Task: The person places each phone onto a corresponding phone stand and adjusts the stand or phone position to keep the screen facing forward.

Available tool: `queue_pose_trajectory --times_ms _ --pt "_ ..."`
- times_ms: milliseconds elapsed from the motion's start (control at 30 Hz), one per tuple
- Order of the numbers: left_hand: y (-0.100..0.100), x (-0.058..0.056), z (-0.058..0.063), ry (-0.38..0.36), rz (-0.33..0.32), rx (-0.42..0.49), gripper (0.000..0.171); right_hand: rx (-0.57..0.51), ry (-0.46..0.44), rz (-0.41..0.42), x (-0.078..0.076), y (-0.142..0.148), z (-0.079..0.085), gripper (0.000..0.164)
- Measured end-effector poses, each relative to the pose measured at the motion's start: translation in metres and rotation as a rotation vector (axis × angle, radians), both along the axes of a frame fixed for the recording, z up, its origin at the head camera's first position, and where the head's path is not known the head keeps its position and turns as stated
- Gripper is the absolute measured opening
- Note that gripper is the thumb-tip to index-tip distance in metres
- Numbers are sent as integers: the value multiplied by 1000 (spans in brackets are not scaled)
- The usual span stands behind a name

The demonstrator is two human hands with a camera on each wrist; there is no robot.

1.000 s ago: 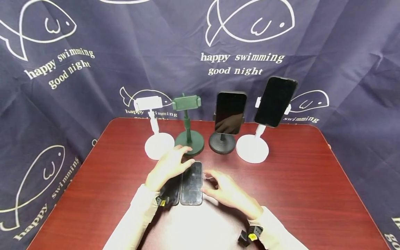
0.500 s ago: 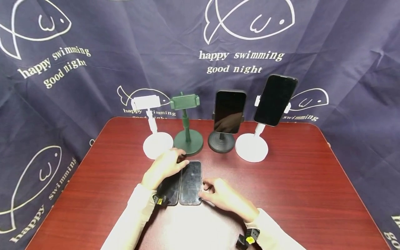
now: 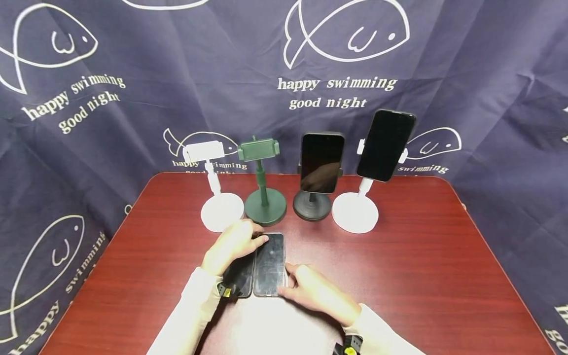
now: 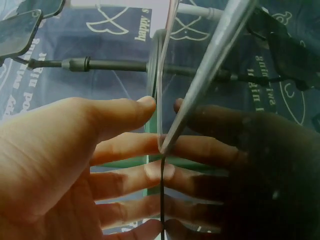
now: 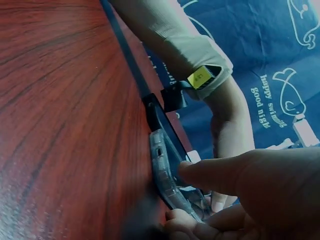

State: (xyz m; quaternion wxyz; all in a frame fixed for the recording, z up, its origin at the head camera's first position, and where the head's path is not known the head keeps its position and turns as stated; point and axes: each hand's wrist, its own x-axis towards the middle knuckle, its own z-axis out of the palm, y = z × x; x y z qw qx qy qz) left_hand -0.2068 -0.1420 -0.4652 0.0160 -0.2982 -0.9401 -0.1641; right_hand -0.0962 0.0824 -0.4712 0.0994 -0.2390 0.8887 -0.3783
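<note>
Two smartphones lie face up side by side on the table. My right hand (image 3: 310, 291) pinches the lower right edge of the right smartphone (image 3: 269, 266). In the right wrist view its thumb (image 5: 192, 170) lies on the screen, and its curled fingers are at the side of the clear case (image 5: 161, 160). My left hand (image 3: 230, 246) is over the far end of the left smartphone (image 3: 241, 277), which its wrist partly hides. The left wrist view shows extended fingers meeting their reflections at the glass, with the thumb (image 4: 142, 107) close to it.
Behind the hands stand an unloaded white phone stand (image 3: 222, 212) and an unloaded green one (image 3: 265, 206). A black stand (image 3: 312, 206) and another white stand (image 3: 355, 213) each carry a smartphone. A printed blue curtain (image 3: 248, 59) hangs behind the red wooden table (image 3: 421, 256).
My right hand has moved in from the right smartphone's side to pinch its lower right edge. My left hand has drawn slightly back from the green stand's base. The head view has shifted slightly.
</note>
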Motion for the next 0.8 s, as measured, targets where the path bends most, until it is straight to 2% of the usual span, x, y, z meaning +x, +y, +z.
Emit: queue_pose_trajectory --times_ms 133,233,333,500,800 --pt "1 4 0 11 -15 -19 15 48 47 -21 4 -4 1 30" --pt "2 7 1 28 -23 -51 27 96 112 -27 7 -8 1 50" --pt "2 9 3 25 -13 -95 39 125 157 -30 10 -10 1 63" --pt "2 10 3 -21 22 -131 53 145 180 -45 13 -12 -2 69" --pt "4 9 1 -66 45 -128 43 137 168 -65 12 -13 -6 67"
